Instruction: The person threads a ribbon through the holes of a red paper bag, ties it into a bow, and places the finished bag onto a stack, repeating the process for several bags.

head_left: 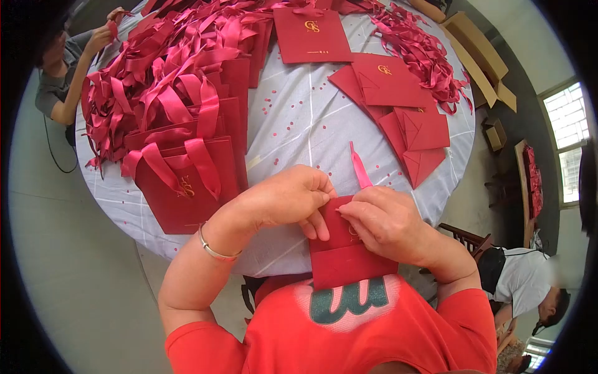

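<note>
A red paper gift bag (352, 265) lies at the table's near edge against my red shirt, its top turned away from me. My left hand (305, 202) has its thumb and forefinger closed at the bag's upper left edge, with the other fingers resting along its side. My right hand (389, 224) is pinched over the upper part of the bag and covers most of the gold print. A pink ribbon (359, 168) runs out from beneath the right hand onto the cloth. The ribbon's end at the right fingertips is too small to see clearly.
Many red bags with ribbon handles (187, 168) are crowded on the left. Flat bags (395, 87) and a heap of loose ribbons (423, 50) lie on the right. Red paper dots speckle the tablecloth (286, 149). A co-worker (62, 75) sits at the left; cardboard boxes (476, 56) stand beyond.
</note>
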### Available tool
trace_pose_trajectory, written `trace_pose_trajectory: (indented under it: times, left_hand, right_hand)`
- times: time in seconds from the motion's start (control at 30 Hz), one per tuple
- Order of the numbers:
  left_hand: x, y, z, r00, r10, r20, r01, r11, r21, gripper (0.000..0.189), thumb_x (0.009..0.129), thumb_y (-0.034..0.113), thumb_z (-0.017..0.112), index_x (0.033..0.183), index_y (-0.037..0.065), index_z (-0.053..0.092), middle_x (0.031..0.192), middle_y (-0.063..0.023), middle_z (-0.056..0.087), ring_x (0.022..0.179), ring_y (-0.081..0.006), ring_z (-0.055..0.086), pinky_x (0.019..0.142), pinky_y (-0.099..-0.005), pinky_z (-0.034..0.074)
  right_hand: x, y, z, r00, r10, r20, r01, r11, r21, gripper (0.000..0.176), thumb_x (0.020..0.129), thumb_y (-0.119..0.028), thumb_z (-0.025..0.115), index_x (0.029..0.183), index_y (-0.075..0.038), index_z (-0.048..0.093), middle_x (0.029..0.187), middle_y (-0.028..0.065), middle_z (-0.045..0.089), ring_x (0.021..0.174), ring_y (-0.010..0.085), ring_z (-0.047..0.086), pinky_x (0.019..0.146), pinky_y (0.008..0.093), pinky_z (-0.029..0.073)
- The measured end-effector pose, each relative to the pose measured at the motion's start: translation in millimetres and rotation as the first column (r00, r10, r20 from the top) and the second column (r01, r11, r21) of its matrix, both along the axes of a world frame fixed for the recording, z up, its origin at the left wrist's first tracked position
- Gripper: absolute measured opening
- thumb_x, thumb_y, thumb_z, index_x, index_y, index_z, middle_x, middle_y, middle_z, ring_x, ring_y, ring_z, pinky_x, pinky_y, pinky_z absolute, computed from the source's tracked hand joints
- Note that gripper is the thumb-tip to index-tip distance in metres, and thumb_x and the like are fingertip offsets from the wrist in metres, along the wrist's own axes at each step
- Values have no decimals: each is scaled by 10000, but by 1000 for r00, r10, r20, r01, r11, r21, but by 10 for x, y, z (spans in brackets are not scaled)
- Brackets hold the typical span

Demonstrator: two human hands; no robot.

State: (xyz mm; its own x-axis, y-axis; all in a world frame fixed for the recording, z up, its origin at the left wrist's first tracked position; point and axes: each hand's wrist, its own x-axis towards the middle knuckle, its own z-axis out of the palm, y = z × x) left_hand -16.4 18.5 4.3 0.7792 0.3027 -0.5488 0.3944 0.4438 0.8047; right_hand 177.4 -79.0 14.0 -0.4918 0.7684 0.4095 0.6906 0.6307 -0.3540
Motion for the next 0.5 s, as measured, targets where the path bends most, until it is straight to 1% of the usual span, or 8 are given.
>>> trace_pose_trajectory:
  times: [0.07,0.13,0.17,0.23,0.37,0.43,0.47,0.5]
  left_hand:
    - [-1,-20,-9,1000,2,7,-2,1000,18,199,990,31,373,1077,-71,521,872,-154,640,731,-239,724,582,-314,571]
    - [1,-46,-13,1000,3,13,-4,999,35,196,982,23,374,1071,-75,519,868,-162,639,728,-249,724,576,-322,574]
    - [4,-59,-13,1000,18,13,-18,999,43,200,975,17,375,1069,-84,520,862,-169,641,725,-256,723,574,-331,579]
    - [20,-70,-18,999,31,15,-31,998,53,205,969,11,376,1068,-94,522,857,-177,642,721,-264,722,571,-340,584]
    - [35,-87,-18,999,50,7,-51,995,82,212,950,0,392,1043,-111,546,853,-193,651,713,-272,720,574,-352,592]
    - [29,-76,-5,999,53,11,-54,993,107,210,945,-1,402,1034,-114,555,861,-199,657,712,-274,720,579,-351,593]
    - [30,-69,1,1000,29,-1,-29,991,130,202,942,-2,413,1024,-115,559,877,-204,662,720,-276,721,587,-350,596]
    - [31,-68,7,1000,3,-15,-1,988,151,195,938,-2,424,1015,-115,563,892,-210,668,728,-278,722,595,-350,598]
  right_hand:
    - [-25,-24,36,998,-4,67,5,1000,-10,252,693,36,732,925,-19,648,841,105,622,720,258,639,609,336,519]
    - [-85,-41,100,971,11,240,-7,1000,-17,182,705,8,678,872,-1,606,819,112,577,700,260,608,602,339,509]
    - [-137,-56,137,970,9,242,-5,1000,-15,182,705,8,678,872,-1,606,819,112,577,700,260,608,602,339,509]
    - [-241,-81,194,906,14,422,-31,999,33,121,705,-46,626,805,-15,565,774,106,532,669,249,577,581,333,496]
    - [-291,-20,166,902,-4,432,13,1000,-18,101,692,-83,594,764,-39,539,742,101,508,659,236,564,565,321,492]
    - [-376,-64,155,827,-61,559,21,997,78,111,691,-82,600,776,-32,550,749,109,519,661,243,574,548,320,496]
    - [-394,-51,160,826,-62,560,21,997,80,111,691,-82,600,776,-32,550,749,109,519,661,243,574,548,320,496]
    - [-409,-32,165,826,-36,563,35,999,13,113,695,-81,607,778,-24,554,747,120,538,658,264,588,544,341,502]
